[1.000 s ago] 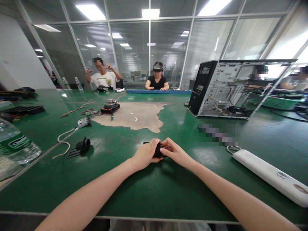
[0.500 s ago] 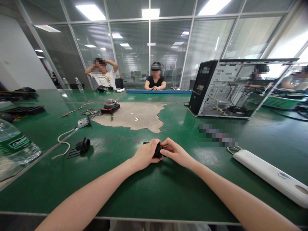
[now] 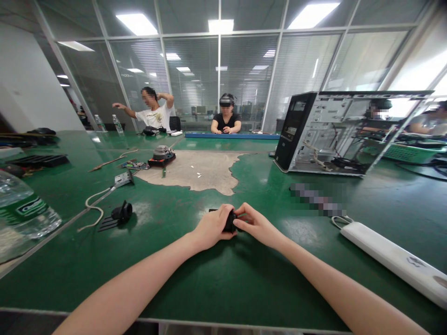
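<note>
Over the green tabletop [image 3: 195, 284], my left hand [image 3: 213, 228] is closed around a small black plastic part [image 3: 229, 222], most of which the fingers hide. My right hand [image 3: 256, 225] pinches the right side of the same part with thumb and fingers. A thin dark end of it shows beyond the left knuckles. To the left lies another black plastic piece [image 3: 122, 212] with a round collar and several long prongs, apart from both hands.
An open computer case [image 3: 296, 132] stands at the right behind a white power strip [image 3: 391, 256]. Left are a water bottle [image 3: 26, 207] and a metal bracket with a cord [image 3: 123, 178]. A round metal component on a dark base [image 3: 161, 156] sits farther back. Two people [image 3: 153, 111] sit opposite.
My hands keep their hold on the black plastic part, with only slight finger movement. The person at the back left has stretched one arm out leftward. The whole view has shifted slightly.
</note>
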Demonstrator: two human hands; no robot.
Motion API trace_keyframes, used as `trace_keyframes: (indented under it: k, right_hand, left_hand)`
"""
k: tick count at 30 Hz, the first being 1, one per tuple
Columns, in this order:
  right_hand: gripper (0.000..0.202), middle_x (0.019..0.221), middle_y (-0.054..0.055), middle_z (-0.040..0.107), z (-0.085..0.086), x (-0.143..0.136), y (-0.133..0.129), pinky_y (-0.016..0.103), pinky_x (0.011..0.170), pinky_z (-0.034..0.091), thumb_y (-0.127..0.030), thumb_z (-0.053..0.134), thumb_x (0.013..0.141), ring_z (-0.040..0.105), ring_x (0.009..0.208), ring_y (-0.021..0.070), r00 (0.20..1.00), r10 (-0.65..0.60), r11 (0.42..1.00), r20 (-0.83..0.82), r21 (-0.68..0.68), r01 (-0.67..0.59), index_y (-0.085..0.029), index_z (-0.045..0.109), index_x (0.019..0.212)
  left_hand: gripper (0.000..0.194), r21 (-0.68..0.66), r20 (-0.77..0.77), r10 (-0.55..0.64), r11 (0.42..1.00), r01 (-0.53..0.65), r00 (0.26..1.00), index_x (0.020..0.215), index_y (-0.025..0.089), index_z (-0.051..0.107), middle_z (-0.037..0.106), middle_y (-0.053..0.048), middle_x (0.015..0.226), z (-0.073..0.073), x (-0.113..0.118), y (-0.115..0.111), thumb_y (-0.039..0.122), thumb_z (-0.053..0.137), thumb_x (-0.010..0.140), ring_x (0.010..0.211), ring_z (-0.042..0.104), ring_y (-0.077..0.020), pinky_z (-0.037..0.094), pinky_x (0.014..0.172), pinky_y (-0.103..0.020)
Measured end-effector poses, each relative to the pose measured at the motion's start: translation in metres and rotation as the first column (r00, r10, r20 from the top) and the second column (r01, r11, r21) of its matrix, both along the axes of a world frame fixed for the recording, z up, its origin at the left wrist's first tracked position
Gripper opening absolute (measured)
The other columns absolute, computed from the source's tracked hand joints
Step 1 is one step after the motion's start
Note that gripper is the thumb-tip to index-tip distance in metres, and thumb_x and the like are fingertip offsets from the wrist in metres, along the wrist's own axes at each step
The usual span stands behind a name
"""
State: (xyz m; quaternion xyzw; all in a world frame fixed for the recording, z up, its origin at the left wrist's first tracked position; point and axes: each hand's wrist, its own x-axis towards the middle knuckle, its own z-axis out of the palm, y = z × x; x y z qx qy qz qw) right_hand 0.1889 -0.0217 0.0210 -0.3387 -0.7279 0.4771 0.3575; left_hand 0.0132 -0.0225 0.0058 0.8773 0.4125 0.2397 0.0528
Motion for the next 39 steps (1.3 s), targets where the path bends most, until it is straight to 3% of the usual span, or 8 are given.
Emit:
trace_keyframes:
  k: [5,8,14,19,27,34,39]
  right_hand:
    - [0.025,0.086,0.0,0.054,-0.012,-0.004,0.007,0.03,0.068,0.048,-0.036,0.057,0.075,0.057,0.074,0.0135,0.997,-0.082,0.996,0.009,-0.027,0.082,-0.019,0.045,0.087]
    - [0.025,0.09,0.002,0.055,-0.017,-0.002,0.009,0.031,0.071,0.048,-0.037,0.055,0.076,0.057,0.076,0.0138,0.999,-0.041,0.997,0.02,-0.062,0.042,-0.019,0.045,0.09]
    - [0.03,0.092,0.0,0.052,-0.011,0.0,0.004,0.029,0.071,0.048,-0.029,0.064,0.07,0.058,0.081,0.0141,0.996,0.058,0.995,-0.067,-0.071,-0.063,-0.021,0.042,0.087]
    - [0.023,0.086,0.0,0.054,-0.01,-0.003,0.006,0.028,0.063,0.047,-0.038,0.056,0.076,0.056,0.069,0.0116,0.999,-0.008,0.993,-0.054,-0.12,0.002,-0.02,0.043,0.084]
    - [0.027,0.093,0.003,0.054,-0.024,-0.008,0.002,0.032,0.071,0.047,-0.039,0.054,0.077,0.056,0.078,0.0147,0.989,-0.122,0.99,-0.084,-0.076,0.116,-0.02,0.045,0.094]
    - [0.027,0.091,0.001,0.053,-0.018,-0.006,-0.004,0.031,0.074,0.048,-0.032,0.062,0.072,0.055,0.089,0.0167,0.987,-0.013,0.997,-0.16,-0.083,-0.001,-0.021,0.043,0.089]
    - [0.022,0.085,0.0,0.054,-0.018,-0.008,-0.003,0.03,0.067,0.048,-0.035,0.056,0.076,0.057,0.074,0.0133,0.984,-0.042,0.995,-0.174,-0.102,0.024,-0.021,0.043,0.084]
  left_hand:
    - [0.056,-0.008,0.002,0.006,1.0,-0.006,1.0,0.113,0.02,0.03,0.049,-0.007,0.11,-0.001,0.0,0.0,0.033,0.062,0.069,0.088,0.057,-0.0236,0.046,0.072,-0.034]
    - [0.058,-0.02,0.008,0.009,1.0,-0.008,1.0,0.114,0.021,0.03,0.048,-0.006,0.111,0.0,0.0,0.0,0.031,0.064,0.068,0.09,0.057,-0.0234,0.046,0.074,-0.034]
    - [0.059,-0.029,-0.002,0.021,0.999,-0.021,1.0,0.114,0.022,0.029,0.048,-0.006,0.111,0.001,-0.001,0.0,0.029,0.064,0.067,0.087,0.057,-0.0229,0.045,0.072,-0.033]
    - [0.057,-0.015,0.017,0.018,1.0,-0.017,1.0,0.113,0.021,0.03,0.048,-0.006,0.111,0.0,0.0,-0.001,0.031,0.064,0.067,0.089,0.056,-0.0229,0.045,0.074,-0.033]
    - [0.059,-0.041,0.028,0.015,0.999,-0.014,0.999,0.114,0.022,0.03,0.048,-0.006,0.111,0.001,-0.001,-0.001,0.03,0.065,0.066,0.091,0.056,-0.0227,0.044,0.075,-0.032]
    - [0.058,-0.039,0.015,0.022,0.999,-0.021,1.0,0.113,0.022,0.031,0.049,-0.005,0.11,0.002,-0.001,-0.002,0.028,0.064,0.066,0.087,0.057,-0.022,0.044,0.072,-0.031]
    - [0.059,-0.03,0.016,0.027,0.999,-0.027,0.999,0.114,0.021,0.03,0.048,-0.007,0.111,0.0,-0.001,-0.002,0.031,0.064,0.067,0.089,0.056,-0.0228,0.044,0.073,-0.032]
